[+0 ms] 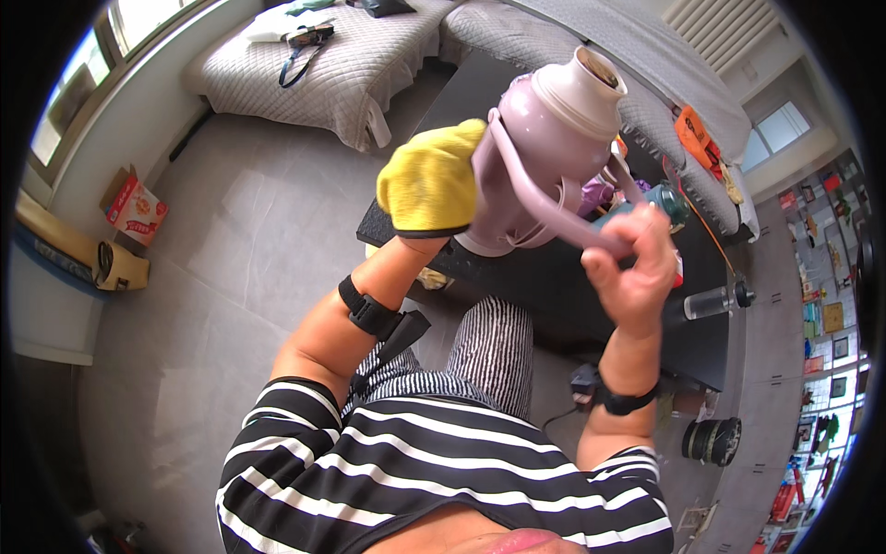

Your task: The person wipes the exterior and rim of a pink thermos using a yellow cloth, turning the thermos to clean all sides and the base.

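Note:
A pink vacuum flask (554, 121) with a white neck and a brown stopper leans to the right above the near part of a black table (471, 104). Its base is by the table's front edge, but whether it rests there I cannot tell. My right hand (633, 270) grips the flask's pink carrying handle (529, 187), slightly blurred. Covered by a yellow cloth mitt (426, 183), my left hand touches the flask's left side. The mitt hides its fingers.
Behind the flask, a dark green bottle (668, 204) lies on the table near a purple item (595, 195). A clear bottle (706, 303) lies at the right edge. Quilted covers drape the sofa (304, 97). A red and white carton (137, 211) stands on the floor at left.

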{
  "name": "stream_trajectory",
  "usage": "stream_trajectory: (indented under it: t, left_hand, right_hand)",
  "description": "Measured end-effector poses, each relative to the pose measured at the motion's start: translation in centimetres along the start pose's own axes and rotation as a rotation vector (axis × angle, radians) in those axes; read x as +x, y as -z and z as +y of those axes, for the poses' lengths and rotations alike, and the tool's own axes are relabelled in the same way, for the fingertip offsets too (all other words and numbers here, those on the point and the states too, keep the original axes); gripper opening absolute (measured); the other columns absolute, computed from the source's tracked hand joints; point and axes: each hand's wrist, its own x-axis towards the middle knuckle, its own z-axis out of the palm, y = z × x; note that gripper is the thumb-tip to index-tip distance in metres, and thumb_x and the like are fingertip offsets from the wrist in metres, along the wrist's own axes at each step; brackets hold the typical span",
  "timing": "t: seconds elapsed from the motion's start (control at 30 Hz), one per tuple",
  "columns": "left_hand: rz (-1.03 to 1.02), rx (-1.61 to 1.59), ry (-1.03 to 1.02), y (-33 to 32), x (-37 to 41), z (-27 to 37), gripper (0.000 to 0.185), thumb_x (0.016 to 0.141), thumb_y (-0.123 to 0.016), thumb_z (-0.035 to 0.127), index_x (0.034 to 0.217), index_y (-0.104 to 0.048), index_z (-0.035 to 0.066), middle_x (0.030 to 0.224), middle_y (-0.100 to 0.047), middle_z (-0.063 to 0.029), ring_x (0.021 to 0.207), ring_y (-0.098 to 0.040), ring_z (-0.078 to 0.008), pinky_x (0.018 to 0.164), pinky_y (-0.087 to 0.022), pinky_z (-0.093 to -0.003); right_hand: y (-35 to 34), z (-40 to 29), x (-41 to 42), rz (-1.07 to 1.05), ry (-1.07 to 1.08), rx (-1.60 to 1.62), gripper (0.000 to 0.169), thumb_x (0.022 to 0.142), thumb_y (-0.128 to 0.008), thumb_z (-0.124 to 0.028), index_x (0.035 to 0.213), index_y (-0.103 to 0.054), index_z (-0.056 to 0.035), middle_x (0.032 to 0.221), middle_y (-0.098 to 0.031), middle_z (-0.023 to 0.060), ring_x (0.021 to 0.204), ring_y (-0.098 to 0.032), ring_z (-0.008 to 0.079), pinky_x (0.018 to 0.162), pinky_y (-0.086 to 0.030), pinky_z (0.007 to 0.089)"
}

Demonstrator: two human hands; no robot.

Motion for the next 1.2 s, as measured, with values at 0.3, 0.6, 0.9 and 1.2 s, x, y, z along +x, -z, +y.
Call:
stream_trajectory:
  t: [0.3,0.6,0.9,1.2]
  left_hand:
    - [0.006,-0.376,-0.063,-3.4,-1.6,-0.4,0.015,0.082,-0.063,0.005,0.097,-0.066,0.003,0.085,-0.059,-0.0104,0.079,-0.06,-0.0296,0.071,-0.05,-0.0361]
    - [-0.292,0.793,-0.439,-4.9,2.3,2.1,0.039,0.089,-0.051,0.019,0.118,-0.058,-0.007,0.107,-0.059,-0.0207,0.099,-0.06,-0.0328,0.083,-0.051,-0.0388]
    - [-0.28,0.142,-0.51,-4.0,-1.4,2.3,0.036,0.087,-0.051,0.023,0.113,-0.06,-0.001,0.104,-0.059,-0.0185,0.096,-0.06,-0.0328,0.081,-0.049,-0.0416]
    - [-0.375,0.069,-0.587,-5.1,-2.7,1.8,0.039,0.088,-0.053,0.025,0.123,-0.057,0.008,0.118,-0.059,-0.0129,0.111,-0.057,-0.0315,0.093,-0.046,-0.0445]
  right_hand:
    - [-0.9,8.1,12.4,0.141,-0.092,0.167,0.04,0.092,-0.073,-0.038,0.11,-0.069,-0.0015,0.094,-0.067,0.0011,0.087,-0.058,0.0075,0.08,-0.046,0.0214]
    - [-4.4,17.3,15.3,0.111,-0.444,0.296,0.054,0.101,-0.051,-0.053,0.128,-0.062,-0.0075,0.104,-0.068,0.0028,0.091,-0.06,0.0107,0.081,-0.049,0.0257]
    - [-6.5,18.0,10.4,0.195,-0.664,0.674,0.051,0.104,-0.045,-0.048,0.135,-0.051,-0.0079,0.113,-0.065,0.0083,0.095,-0.062,0.0152,0.074,-0.05,0.0303]
    - [-8.8,14.0,6.0,0.311,-0.886,0.72,0.056,0.101,-0.049,-0.044,0.142,-0.05,-0.0059,0.125,-0.061,0.011,0.116,-0.056,0.0175,0.1,-0.042,0.0301]
